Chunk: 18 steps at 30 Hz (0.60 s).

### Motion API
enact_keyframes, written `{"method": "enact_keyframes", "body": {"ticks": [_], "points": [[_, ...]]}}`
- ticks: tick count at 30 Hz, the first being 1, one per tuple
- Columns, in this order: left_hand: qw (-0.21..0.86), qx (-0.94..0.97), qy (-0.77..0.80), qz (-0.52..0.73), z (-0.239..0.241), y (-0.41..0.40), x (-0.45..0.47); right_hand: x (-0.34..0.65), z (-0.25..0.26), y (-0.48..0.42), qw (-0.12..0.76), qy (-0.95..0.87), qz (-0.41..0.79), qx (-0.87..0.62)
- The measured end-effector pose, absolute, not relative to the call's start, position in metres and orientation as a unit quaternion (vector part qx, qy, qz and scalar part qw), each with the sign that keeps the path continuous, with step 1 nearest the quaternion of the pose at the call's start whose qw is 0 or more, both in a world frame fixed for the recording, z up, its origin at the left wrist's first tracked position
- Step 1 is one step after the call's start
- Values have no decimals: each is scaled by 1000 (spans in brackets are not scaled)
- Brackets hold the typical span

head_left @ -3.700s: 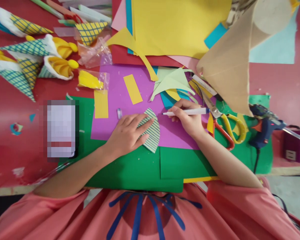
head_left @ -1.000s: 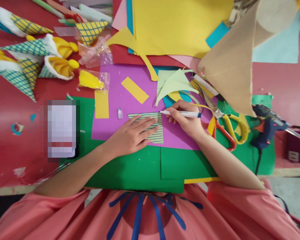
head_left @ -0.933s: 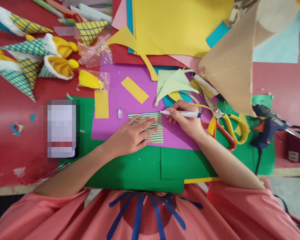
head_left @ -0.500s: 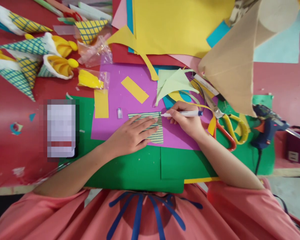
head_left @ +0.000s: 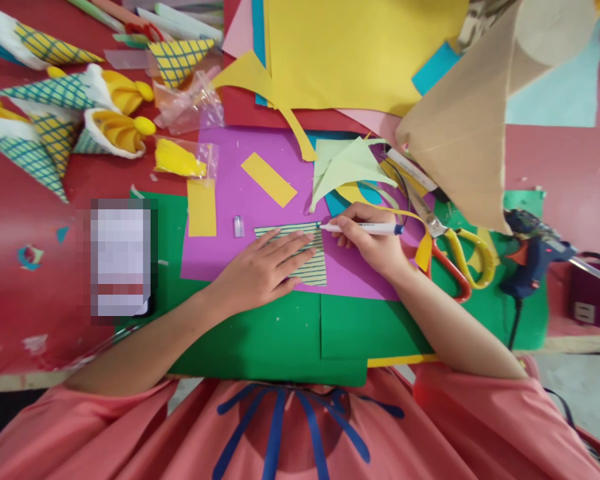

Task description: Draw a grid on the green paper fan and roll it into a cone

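A pale green paper piece with dark stripes [head_left: 314, 265] lies on a purple sheet [head_left: 240, 193]. My left hand [head_left: 260, 270] rests flat on it, fingers stretched out, pressing it down. My right hand [head_left: 373, 241] is closed round a white marker with a blue end [head_left: 363, 229]. The marker's tip touches the top right corner of the striped piece.
Green sheets [head_left: 280, 333] lie under the purple one. Yellow-handled scissors [head_left: 450, 250] and a blue glue gun [head_left: 530, 250] sit to the right. Finished paper cones [head_left: 55, 127] lie at top left, a phone [head_left: 120, 257] at left. Coloured sheets and a tan cone [head_left: 460, 127] fill the back.
Since 3.7 s ago the striped piece was turned so its stripes run level. Over the last second the marker tip has stayed at the piece's top right corner; my left hand has held still.
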State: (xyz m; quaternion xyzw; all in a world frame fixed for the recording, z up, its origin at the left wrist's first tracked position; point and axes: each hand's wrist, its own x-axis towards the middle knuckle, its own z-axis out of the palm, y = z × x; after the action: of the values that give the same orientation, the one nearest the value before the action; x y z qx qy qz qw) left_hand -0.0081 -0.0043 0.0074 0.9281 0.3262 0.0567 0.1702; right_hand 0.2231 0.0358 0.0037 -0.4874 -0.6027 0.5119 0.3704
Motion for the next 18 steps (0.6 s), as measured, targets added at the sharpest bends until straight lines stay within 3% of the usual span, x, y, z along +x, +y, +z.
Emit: {"method": "enact_keyframes", "body": {"ticks": [18], "points": [[148, 923, 353, 44, 8, -5, -6, 224, 3, 35, 382, -600, 515, -478]]}}
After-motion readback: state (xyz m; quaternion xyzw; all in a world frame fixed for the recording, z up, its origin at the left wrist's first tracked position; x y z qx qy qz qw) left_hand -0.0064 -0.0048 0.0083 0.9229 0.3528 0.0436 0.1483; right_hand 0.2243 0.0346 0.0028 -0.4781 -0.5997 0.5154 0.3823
